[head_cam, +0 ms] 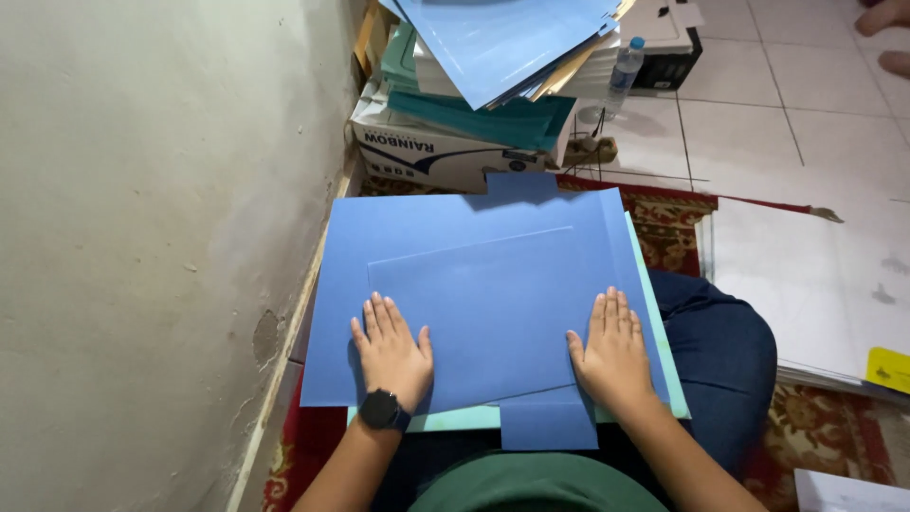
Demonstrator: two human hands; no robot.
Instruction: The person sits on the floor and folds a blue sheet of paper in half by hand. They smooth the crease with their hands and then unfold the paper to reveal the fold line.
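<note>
The blue card sheet (493, 284) lies across the person's lap, on top of a pale green sheet (664, 379) whose edge shows along the bottom and right. It looks likely to slide: nothing solid seems to be under it, so a shift of the knee at 4 o'clock or uneven pressure could push it out of line with the green sheet, or crease it along the faint rectangular outline pressed into its middle.

The left hand (391, 353) lies flat and fully open, fingers together and pointing to 12 o'clock, palm down on the sheet near its lower left part; a black watch (383, 410) sits on the wrist. The right hand (614, 353) is spread flat the same way near the lower right. Neither hand grips anything.

At 12 o'clock a stack of blue and teal sheets (502, 57) rests on a cardboard box (427, 156), with a plastic bottle (623, 71) on the tiled floor beside it.
</note>
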